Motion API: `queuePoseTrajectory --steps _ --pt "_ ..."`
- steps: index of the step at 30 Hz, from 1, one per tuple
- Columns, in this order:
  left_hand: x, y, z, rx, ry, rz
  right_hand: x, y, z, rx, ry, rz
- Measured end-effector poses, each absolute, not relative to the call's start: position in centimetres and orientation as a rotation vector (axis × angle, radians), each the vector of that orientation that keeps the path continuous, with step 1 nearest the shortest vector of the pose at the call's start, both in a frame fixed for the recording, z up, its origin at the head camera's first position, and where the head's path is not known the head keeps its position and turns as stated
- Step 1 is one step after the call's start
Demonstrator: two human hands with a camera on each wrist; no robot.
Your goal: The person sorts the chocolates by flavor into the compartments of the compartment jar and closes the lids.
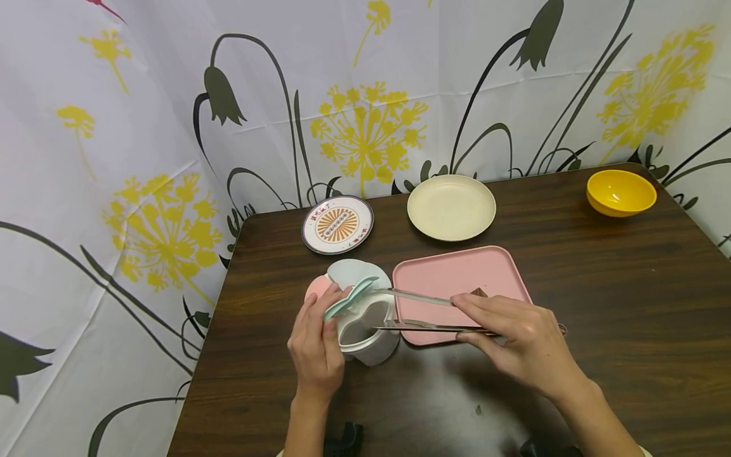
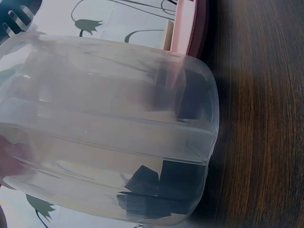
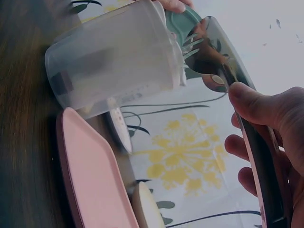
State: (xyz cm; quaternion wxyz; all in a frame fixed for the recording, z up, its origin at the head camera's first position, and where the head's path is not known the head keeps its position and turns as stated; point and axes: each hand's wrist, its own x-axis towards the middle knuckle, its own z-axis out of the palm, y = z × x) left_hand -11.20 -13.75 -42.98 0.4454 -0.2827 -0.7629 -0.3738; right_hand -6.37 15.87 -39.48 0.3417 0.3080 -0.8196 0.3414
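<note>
My left hand (image 1: 316,346) holds up a pale green lid flap (image 1: 349,299) on a translucent storage container (image 1: 374,350). Its other lid sections are pale blue and pink. Dark blocky pieces (image 2: 183,183) lie at the container's bottom in the left wrist view. Metal tongs (image 1: 419,296) are gripped in my right hand (image 1: 525,336), their two arms apart. The tips are at the raised flap and the container's opening; one end is pronged in the right wrist view. A brown piece (image 1: 478,292) on the pink tray (image 1: 451,270) is partly hidden by my right hand.
Behind the container stands a patterned plate (image 1: 337,223). A cream plate (image 1: 451,207) lies behind the tray, and a yellow bowl (image 1: 620,193) is at the back right. A flowered curtain (image 1: 365,127) hangs along the far edge of the dark wooden table (image 1: 639,279).
</note>
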Motion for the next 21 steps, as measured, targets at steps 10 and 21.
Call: queuePoseTrajectory --steps 10,21 --pt "-11.1 -13.8 -43.0 -0.696 -1.903 -0.932 -6.1 17.5 -40.0 0.699 -2.194 0.850" --pt "-11.1 -13.9 -43.1 -0.693 -1.915 -0.935 -5.2 22.9 -43.2 0.305 -2.498 0.677"
